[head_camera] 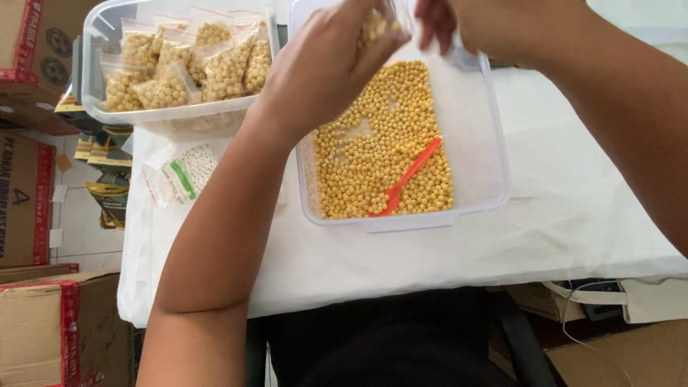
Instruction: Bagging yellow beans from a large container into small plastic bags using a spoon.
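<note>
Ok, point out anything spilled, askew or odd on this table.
Nothing is spilled. The orange spoon lies loose on the beans in the clear tub. Empty zip bags sit in a loose heap beside it. Nothing else stands out.

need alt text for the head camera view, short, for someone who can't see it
Two hands, left hand and right hand, hold a small clear bag of yellow beans above a clear tub of beans with an orange spoon. A second tub holds filled bags.

Tub (494, 143) of beans (380, 158) with a spoon (405, 179) in it at table (573, 215) centre, both hands above its far end; tub of filled bags (93, 72) behind-left; empty bags (183, 175) between; boxes (29, 193) left
</note>
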